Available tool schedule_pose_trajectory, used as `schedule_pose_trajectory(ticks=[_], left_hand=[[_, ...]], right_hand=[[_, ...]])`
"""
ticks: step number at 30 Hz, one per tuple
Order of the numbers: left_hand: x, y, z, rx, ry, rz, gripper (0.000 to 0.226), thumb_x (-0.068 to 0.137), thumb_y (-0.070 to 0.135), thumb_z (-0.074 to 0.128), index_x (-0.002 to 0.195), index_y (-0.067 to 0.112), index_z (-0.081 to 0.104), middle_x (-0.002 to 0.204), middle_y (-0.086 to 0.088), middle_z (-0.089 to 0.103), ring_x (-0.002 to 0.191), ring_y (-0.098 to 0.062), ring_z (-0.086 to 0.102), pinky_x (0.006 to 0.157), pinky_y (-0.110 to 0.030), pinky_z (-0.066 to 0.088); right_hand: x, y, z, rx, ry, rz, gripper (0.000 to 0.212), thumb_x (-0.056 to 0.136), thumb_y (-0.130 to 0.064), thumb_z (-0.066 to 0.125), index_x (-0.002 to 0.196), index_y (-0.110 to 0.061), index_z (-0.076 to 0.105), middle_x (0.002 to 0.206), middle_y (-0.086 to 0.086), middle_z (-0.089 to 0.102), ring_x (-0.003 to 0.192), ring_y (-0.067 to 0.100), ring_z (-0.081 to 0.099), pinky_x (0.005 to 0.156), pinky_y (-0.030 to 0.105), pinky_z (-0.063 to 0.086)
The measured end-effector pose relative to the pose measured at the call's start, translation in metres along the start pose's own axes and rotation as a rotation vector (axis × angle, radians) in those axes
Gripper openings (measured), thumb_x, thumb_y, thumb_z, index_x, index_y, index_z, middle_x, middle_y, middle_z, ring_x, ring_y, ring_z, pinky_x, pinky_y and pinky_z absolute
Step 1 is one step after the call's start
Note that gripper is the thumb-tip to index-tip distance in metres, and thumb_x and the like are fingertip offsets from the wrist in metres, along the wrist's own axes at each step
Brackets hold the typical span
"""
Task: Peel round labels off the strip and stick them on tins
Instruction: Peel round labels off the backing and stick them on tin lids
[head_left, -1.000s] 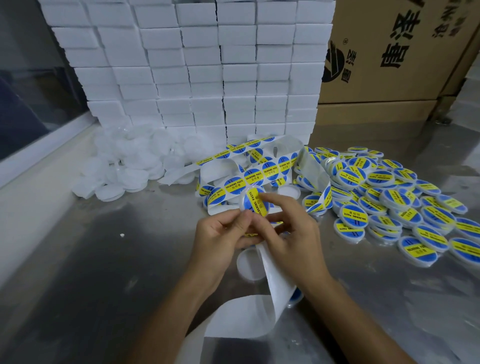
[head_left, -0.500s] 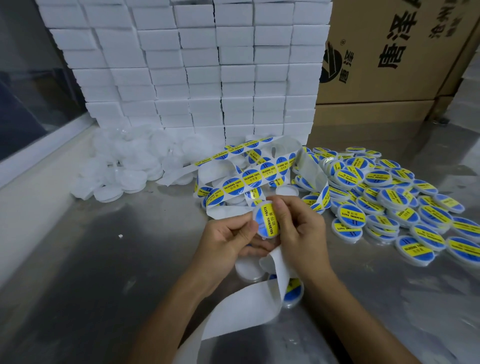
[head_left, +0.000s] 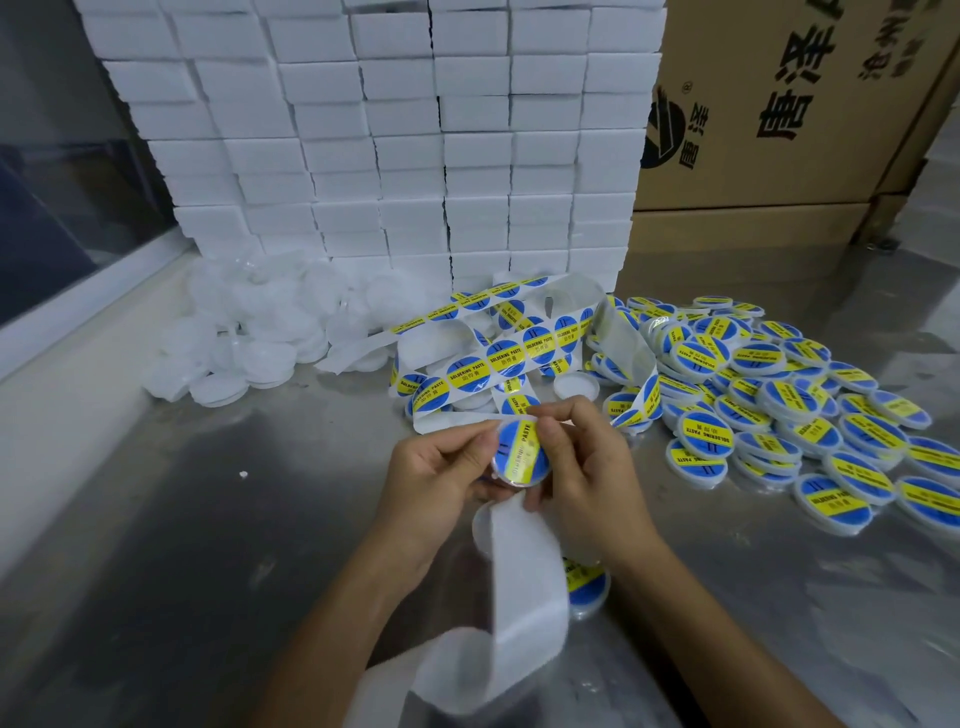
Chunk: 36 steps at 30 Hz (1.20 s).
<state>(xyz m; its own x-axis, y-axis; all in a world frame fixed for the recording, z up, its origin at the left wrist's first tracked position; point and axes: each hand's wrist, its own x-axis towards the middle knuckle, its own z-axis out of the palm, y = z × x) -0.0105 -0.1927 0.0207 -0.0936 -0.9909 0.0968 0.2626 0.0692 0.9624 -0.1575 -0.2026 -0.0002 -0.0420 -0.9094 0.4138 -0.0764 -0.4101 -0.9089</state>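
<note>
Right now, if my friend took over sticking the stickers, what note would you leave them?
Left hand holds the tin by its edge. Right hand pinches it and presses on the round label.
Label strip lies behind the hands; its bare backing trails toward you.
Done: a big pile of labelled tins on the right.
Left: smooth this label, set the tin aside, then label the plain white tins on the left.

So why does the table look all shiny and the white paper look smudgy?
In the head view, the metal table mirrors pale light in streaky patches; the bare white strip near the camera is smeared with blur, while the tin between the left hand and right hand is only a little soft. The wide lens tilts the stacked boxes.
</note>
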Motion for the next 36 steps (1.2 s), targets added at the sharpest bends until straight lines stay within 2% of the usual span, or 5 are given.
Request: schedule_pose_trajectory(ticks=[5,12,22,27,36], left_hand=[[0.004,0.003,-0.007,-0.012,0.146,0.030,0.018,0.094,0.011,0.056,0.088,0.012,0.074,0.081,-0.012,0.075,0.063,-0.024,0.071,0.054,-0.026,0.056],[0.003,-0.002,-0.005,0.052,0.124,0.009,0.012,0.090,0.009,0.063,0.089,0.012,0.074,0.083,-0.014,0.075,0.069,-0.024,0.071,0.061,-0.033,0.060],[-0.002,0.001,-0.004,0.067,-0.042,0.058,0.028,0.067,0.011,0.074,0.093,0.019,0.078,0.091,-0.010,0.076,0.083,-0.021,0.073,0.070,-0.025,0.058],[0.001,0.002,-0.005,0.037,0.061,0.080,0.027,0.064,0.015,0.076,0.091,0.019,0.077,0.083,-0.010,0.075,0.069,-0.017,0.071,0.059,-0.022,0.056],[0.003,-0.004,-0.002,0.291,0.111,-0.055,0.053,0.061,0.037,0.087,0.097,0.016,0.056,0.072,-0.005,0.063,0.052,-0.016,0.061,0.044,-0.025,0.047]], right_hand=[[0.001,-0.006,-0.001,0.136,-0.144,0.105,0.038,0.088,0.007,0.066,0.119,-0.015,0.063,0.093,0.014,0.070,0.062,0.023,0.072,0.060,0.022,0.053],[0.003,-0.009,-0.002,0.174,0.002,0.125,0.004,0.090,-0.002,0.066,0.089,0.000,0.063,0.063,0.017,0.068,0.039,0.018,0.058,0.041,0.023,0.045],[0.003,-0.013,-0.010,-0.110,0.152,0.034,0.034,0.066,-0.040,0.082,0.071,-0.011,0.067,0.067,0.001,0.070,0.058,0.012,0.064,0.054,0.022,0.051],[0.004,-0.008,-0.006,0.003,0.087,0.069,0.006,0.090,-0.008,0.068,0.085,-0.010,0.068,0.069,0.005,0.072,0.042,0.017,0.059,0.042,0.026,0.048],[0.008,-0.007,-0.011,0.052,0.164,0.060,0.016,0.098,-0.001,0.054,0.105,-0.011,0.064,0.071,0.003,0.066,0.044,0.016,0.060,0.048,0.023,0.048]])
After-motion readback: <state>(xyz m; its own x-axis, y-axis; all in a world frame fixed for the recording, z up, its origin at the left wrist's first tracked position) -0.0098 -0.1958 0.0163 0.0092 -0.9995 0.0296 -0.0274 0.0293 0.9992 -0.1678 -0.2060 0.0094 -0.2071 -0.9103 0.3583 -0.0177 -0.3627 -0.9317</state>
